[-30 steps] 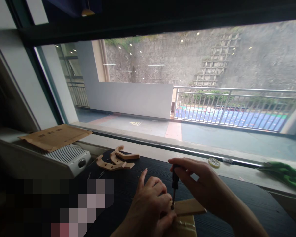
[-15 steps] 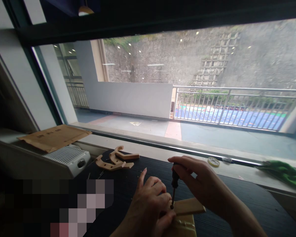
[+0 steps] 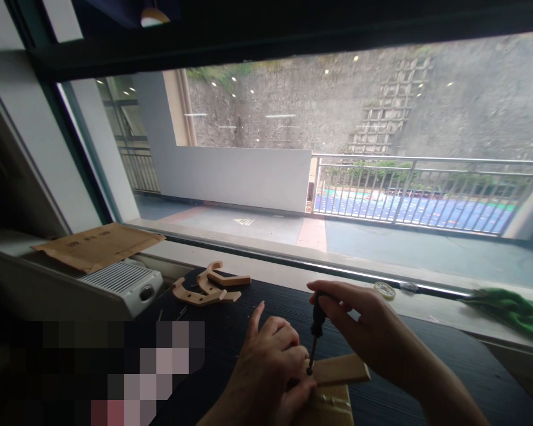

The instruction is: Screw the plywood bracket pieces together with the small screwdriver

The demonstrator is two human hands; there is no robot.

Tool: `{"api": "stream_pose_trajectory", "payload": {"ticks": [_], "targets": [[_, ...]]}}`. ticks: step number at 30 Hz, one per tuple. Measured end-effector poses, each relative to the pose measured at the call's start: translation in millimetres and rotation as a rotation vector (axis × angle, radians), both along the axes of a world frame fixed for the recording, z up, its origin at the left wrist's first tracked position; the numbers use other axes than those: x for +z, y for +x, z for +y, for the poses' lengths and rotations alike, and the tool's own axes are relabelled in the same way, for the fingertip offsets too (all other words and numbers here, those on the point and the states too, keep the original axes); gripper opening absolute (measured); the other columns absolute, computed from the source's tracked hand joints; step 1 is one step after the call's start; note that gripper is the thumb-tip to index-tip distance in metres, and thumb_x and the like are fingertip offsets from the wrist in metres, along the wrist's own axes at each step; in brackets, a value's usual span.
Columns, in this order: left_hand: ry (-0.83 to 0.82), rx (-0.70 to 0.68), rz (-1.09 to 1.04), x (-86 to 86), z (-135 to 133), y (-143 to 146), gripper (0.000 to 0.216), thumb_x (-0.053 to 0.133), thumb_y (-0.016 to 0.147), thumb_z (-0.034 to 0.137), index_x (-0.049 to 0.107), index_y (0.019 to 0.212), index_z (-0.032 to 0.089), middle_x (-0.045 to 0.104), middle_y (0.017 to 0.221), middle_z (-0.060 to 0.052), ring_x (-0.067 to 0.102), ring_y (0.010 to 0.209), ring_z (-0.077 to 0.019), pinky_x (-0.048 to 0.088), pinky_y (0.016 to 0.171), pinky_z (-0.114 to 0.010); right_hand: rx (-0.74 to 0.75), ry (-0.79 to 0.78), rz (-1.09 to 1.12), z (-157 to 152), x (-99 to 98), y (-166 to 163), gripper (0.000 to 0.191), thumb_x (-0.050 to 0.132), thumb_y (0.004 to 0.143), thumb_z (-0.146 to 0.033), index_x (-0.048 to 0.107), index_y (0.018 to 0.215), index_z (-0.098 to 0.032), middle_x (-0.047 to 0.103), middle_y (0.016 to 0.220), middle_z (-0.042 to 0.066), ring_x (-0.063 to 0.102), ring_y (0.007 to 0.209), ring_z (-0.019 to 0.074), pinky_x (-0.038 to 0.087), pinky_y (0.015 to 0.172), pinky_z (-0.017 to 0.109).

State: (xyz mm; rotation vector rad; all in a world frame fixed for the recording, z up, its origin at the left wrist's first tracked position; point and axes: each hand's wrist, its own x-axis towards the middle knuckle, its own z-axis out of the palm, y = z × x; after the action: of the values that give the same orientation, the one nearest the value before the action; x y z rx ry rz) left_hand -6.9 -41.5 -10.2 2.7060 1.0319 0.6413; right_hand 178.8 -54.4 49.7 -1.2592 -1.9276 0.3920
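Note:
My right hand [image 3: 364, 331] grips the black handle of a small screwdriver [image 3: 314, 337], held almost upright with its tip down on a flat wooden piece [image 3: 340, 371]. My left hand [image 3: 270, 370] is curled against the left end of that wooden piece, its fingers closed near the screwdriver tip and its forefinger raised. A second wooden part [image 3: 333, 408] lies under and in front of the first, at the bottom edge of the view. All of this rests on a dark table [image 3: 231, 331].
Curved wooden parts [image 3: 211, 287] lie on the table at the back left. A white appliance [image 3: 124, 287] with brown cardboard [image 3: 98, 242] on it stands left. On the window sill are a tape roll [image 3: 384, 290] and a green cloth [image 3: 510, 310].
My right hand has shifted slightly to the right and tilted the screwdriver handle with it. The left hand and the wooden pieces stay put.

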Motion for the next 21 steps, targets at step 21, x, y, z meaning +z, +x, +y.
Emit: {"api": "stream_pose_trajectory", "payload": {"ticks": [21], "targets": [[0.009, 0.003, -0.001, 3.8, -2.6, 0.8, 0.013, 0.068, 0.076, 0.034, 0.062, 0.076, 0.023, 0.062, 0.086, 0.003, 0.052, 0.098, -0.0207, 0.009, 0.107, -0.062, -0.022, -0.018, 0.002, -0.3, -0.2, -3.4, 0.025, 0.052, 0.088, -0.035, 0.067, 0.106, -0.024, 0.071, 0.086, 0.001, 0.062, 0.073, 0.0142, 0.048, 0.064, 0.026]]}}
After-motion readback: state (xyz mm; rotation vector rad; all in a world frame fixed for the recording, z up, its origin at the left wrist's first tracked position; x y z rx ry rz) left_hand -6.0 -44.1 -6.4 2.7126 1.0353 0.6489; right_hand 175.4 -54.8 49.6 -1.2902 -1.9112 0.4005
